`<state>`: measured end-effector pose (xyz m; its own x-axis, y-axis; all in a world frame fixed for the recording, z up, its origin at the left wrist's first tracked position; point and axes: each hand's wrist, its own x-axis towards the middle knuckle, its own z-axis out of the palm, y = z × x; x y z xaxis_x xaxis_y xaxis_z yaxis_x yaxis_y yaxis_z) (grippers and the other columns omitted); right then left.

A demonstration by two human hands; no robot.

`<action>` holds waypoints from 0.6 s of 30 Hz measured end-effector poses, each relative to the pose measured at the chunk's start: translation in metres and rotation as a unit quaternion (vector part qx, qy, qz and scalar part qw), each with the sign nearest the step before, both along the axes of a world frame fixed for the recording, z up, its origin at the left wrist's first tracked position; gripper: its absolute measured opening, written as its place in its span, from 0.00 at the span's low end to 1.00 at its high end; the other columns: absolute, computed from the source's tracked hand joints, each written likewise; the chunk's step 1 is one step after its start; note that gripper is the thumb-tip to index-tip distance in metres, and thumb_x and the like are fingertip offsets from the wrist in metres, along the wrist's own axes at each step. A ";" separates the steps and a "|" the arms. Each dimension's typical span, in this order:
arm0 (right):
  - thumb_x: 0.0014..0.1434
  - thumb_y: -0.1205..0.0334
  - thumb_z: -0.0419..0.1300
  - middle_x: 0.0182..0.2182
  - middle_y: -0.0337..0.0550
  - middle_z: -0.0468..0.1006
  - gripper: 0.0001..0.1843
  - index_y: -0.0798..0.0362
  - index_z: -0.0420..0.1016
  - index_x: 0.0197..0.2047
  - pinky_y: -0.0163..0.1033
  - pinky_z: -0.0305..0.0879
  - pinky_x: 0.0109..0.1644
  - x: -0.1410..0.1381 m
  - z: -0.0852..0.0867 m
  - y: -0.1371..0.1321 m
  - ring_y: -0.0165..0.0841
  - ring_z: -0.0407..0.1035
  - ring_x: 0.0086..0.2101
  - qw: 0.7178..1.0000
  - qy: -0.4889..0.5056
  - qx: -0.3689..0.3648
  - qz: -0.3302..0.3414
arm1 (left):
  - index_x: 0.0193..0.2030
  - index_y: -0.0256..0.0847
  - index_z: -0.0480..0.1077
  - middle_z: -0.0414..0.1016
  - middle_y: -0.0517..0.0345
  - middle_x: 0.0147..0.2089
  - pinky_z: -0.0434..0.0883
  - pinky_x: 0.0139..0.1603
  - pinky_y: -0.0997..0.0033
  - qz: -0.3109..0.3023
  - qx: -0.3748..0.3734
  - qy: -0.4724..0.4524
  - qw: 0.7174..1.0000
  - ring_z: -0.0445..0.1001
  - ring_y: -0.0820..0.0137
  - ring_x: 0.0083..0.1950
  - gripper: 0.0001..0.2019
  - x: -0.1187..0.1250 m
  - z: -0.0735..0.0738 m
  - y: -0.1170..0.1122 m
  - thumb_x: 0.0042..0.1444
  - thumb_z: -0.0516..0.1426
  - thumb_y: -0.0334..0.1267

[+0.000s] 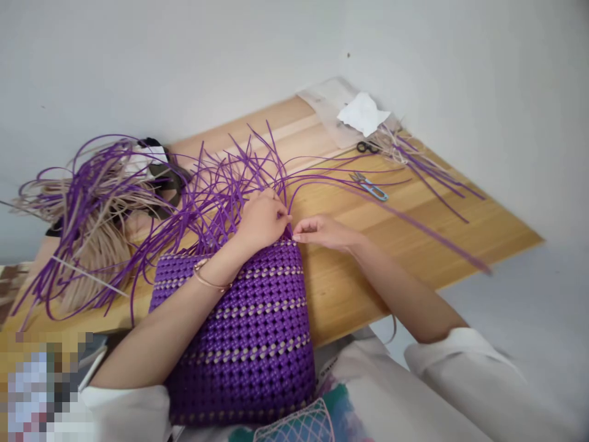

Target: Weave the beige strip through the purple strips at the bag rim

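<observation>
Both hands meet at the woven bag's rim

The left hand [263, 220] curls over the rim of the woven bag [271, 331], the right hand [326, 233] narrows its fingertips at the corner; what either grips, I cannot tell. The left forearm crosses the bag, probably steadying it against the table [368, 276]. Loose purple strands [224, 218] fan beyond it; blue snips [376, 191] lie to its right, perhaps kept within reach.

This looks like a craft workspace; whether in a home or a workshop cannot be told. A wooden table [350, 276] against plain pale walls [184, 55] carries purple and beige strips [110, 252] and snips [376, 191], with a partly woven bag [248, 331] at its edge.
</observation>
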<state>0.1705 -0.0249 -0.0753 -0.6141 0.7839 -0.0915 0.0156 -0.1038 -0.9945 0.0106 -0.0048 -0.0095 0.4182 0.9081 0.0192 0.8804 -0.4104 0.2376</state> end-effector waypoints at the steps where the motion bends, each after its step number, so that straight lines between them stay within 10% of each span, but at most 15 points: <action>1: 0.51 0.62 0.57 0.27 0.37 0.70 0.07 0.58 0.70 0.30 0.34 0.59 0.42 0.000 -0.002 -0.002 0.26 0.64 0.31 1.000 -0.002 0.019 0.000 | 0.28 0.38 0.75 0.68 0.53 0.36 0.61 0.50 0.59 0.000 0.008 0.010 1.000 0.64 0.63 0.44 0.10 -0.001 0.001 -0.001 0.51 0.54 0.40; 7: 0.56 0.66 0.53 0.31 0.41 0.71 0.06 0.58 0.68 0.36 0.35 0.60 0.40 0.008 -0.009 -0.026 0.29 0.65 0.33 0.965 -0.132 0.212 -0.078 | 0.34 0.42 0.75 0.64 0.53 0.43 0.60 0.52 0.57 -0.047 0.024 0.011 0.999 0.62 0.62 0.49 0.08 -0.001 0.017 -0.018 0.50 0.56 0.39; 18: 0.62 0.64 0.49 0.30 0.45 0.72 0.11 0.56 0.72 0.40 0.38 0.55 0.38 0.004 -0.010 -0.046 0.36 0.64 0.35 0.740 -0.482 0.461 -0.095 | 0.33 0.38 0.74 0.67 0.48 0.43 0.62 0.48 0.56 -0.100 -0.002 0.138 0.985 0.61 0.59 0.50 0.11 0.018 0.011 -0.037 0.54 0.50 0.37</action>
<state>0.1744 -0.0709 -0.0857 -0.4833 0.8495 0.2117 0.8346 0.5201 -0.1815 0.0289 -0.0419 0.0020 0.5771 0.8072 -0.1239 0.8136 -0.5814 0.0019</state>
